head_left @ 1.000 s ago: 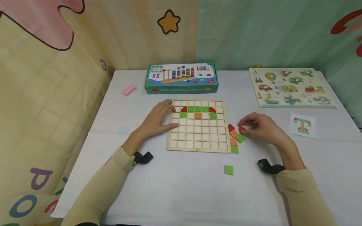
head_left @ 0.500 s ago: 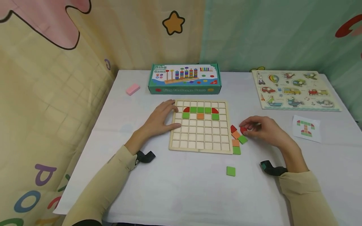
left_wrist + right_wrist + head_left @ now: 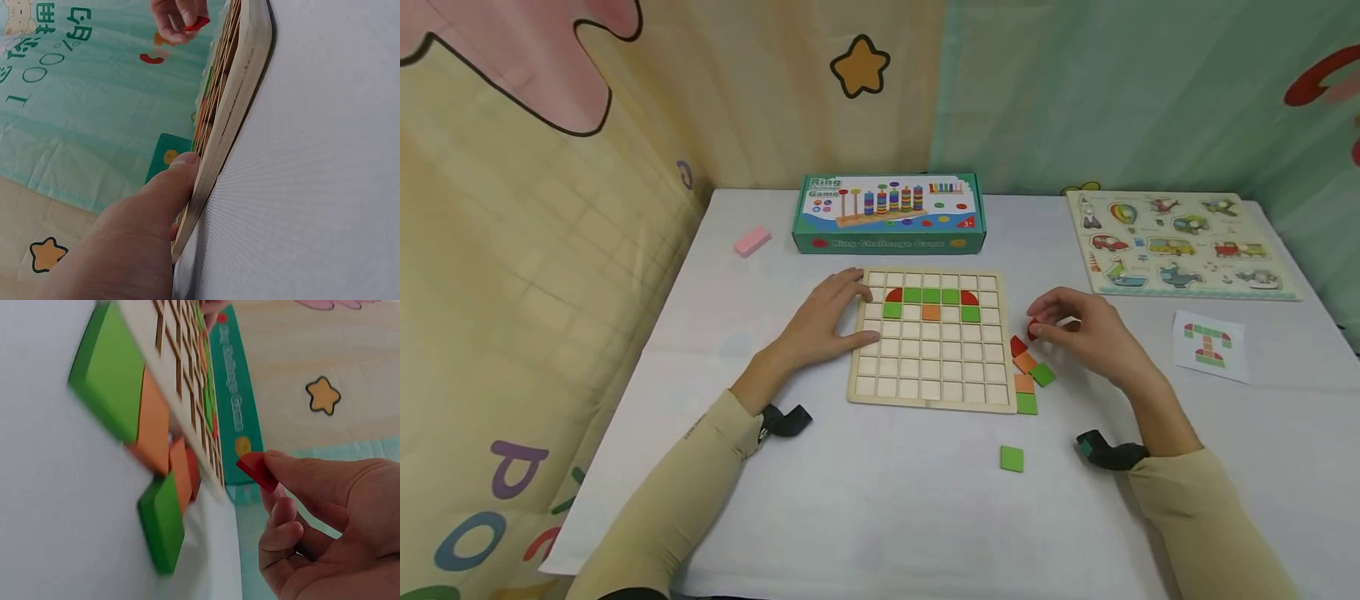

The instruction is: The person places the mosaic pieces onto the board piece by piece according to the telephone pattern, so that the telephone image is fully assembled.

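A square wooden grid board (image 3: 931,367) lies on the white table. Its upper part holds several green tiles, two red quarter-round tiles and an orange tile (image 3: 931,312). My left hand (image 3: 818,323) rests at the board's left edge, thumb and fingers spread; in the left wrist view the thumb (image 3: 169,187) touches the rim. My right hand (image 3: 1093,337) pinches a red quarter-round tile (image 3: 257,470) between thumb and fingertips, raised off the table just right of the board. Below it lie a red tile (image 3: 1018,346), orange tiles (image 3: 1025,383) and green tiles (image 3: 1042,375).
One green tile (image 3: 1012,458) lies nearer the front. A card with a coloured tile pattern (image 3: 1212,346) lies at the right. Behind stand a green game box (image 3: 887,242) and a picture puzzle board (image 3: 1183,246). A pink block (image 3: 752,242) sits at the back left.
My right hand has lifted the red quarter-round tile and moved it slightly up and left, toward the board. My left hand has stayed at the board's edge. The head view has shifted slightly.
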`<state>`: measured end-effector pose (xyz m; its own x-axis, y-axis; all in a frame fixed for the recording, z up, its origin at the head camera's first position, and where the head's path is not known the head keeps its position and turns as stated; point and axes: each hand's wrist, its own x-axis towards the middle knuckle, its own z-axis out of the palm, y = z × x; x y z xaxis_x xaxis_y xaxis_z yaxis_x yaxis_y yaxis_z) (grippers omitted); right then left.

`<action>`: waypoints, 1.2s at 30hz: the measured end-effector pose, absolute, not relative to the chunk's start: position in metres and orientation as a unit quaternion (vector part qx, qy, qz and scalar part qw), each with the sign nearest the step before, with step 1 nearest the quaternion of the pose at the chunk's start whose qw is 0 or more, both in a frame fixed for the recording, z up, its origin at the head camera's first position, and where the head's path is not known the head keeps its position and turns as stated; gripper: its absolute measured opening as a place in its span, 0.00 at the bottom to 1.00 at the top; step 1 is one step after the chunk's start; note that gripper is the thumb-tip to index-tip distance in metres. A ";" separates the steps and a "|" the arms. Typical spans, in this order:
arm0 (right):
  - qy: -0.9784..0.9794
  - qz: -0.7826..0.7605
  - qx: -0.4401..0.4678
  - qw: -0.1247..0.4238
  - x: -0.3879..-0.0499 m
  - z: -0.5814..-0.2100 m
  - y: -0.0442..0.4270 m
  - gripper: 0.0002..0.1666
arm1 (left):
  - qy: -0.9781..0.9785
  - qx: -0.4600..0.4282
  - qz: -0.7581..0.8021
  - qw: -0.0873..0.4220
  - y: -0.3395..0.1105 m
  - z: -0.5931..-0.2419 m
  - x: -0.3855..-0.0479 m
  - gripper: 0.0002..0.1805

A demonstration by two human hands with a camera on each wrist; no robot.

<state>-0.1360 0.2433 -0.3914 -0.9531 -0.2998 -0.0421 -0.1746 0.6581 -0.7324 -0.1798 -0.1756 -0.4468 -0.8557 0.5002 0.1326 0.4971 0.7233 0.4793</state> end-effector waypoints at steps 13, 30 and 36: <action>0.877 -0.441 -0.179 0.062 -0.145 -0.383 0.120 0.06 | 0.926 0.267 0.266 -0.003 -0.180 -0.447 -0.179 0.32; 0.890 -0.378 -0.249 0.044 -0.131 -0.411 0.099 0.07 | 0.926 0.269 0.265 -0.002 -0.178 -0.447 -0.179 0.32; 0.897 -0.365 -0.249 0.003 -0.135 -0.405 0.106 0.10 | 0.926 0.270 0.264 -0.005 -0.179 -0.446 -0.180 0.31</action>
<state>-0.1351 0.1060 -0.4053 -0.8759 -0.4492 0.1759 -0.4443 0.6090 -0.6571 -0.1795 -0.1785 -0.4458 -0.8539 0.4977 0.1525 0.5032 0.7143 0.4864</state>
